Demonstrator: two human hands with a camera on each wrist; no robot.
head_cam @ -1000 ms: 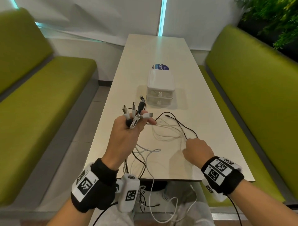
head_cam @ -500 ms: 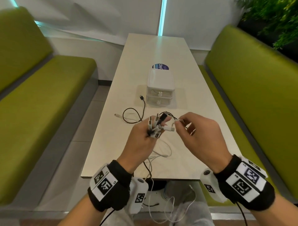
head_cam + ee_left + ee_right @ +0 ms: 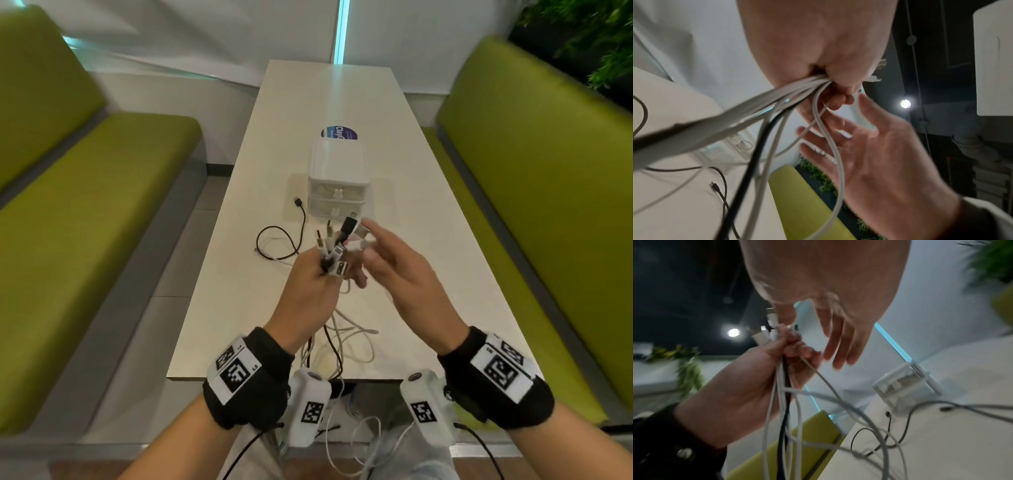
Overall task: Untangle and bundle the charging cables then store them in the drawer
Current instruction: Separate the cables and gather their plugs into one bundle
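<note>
My left hand (image 3: 317, 287) is held above the table and grips a bundle of white and black charging cables (image 3: 337, 246), whose connector ends stick up out of the fist. The cords (image 3: 337, 342) hang down over the table's near edge. My right hand (image 3: 394, 270) is beside the connectors with straight fingers, its fingertips near a white plug, and it grips nothing. In the left wrist view the cords (image 3: 777, 95) leave the left fist in front of the open right palm (image 3: 879, 162). A white two-drawer unit (image 3: 339, 181) stands mid-table with both drawers closed.
A loose black cable (image 3: 291, 240) lies curled on the table (image 3: 428, 274) left of the drawer unit. A round blue sticker (image 3: 339, 133) sits behind the unit. Green benches (image 3: 85, 222) flank the table, and plants (image 3: 589, 41) stand at the back right.
My right hand came up from the cords on the table, pinched a white plug at the bundle, then opened its fingers. My left hand carried the bundle to the right; a black cable now lies on the table.
</note>
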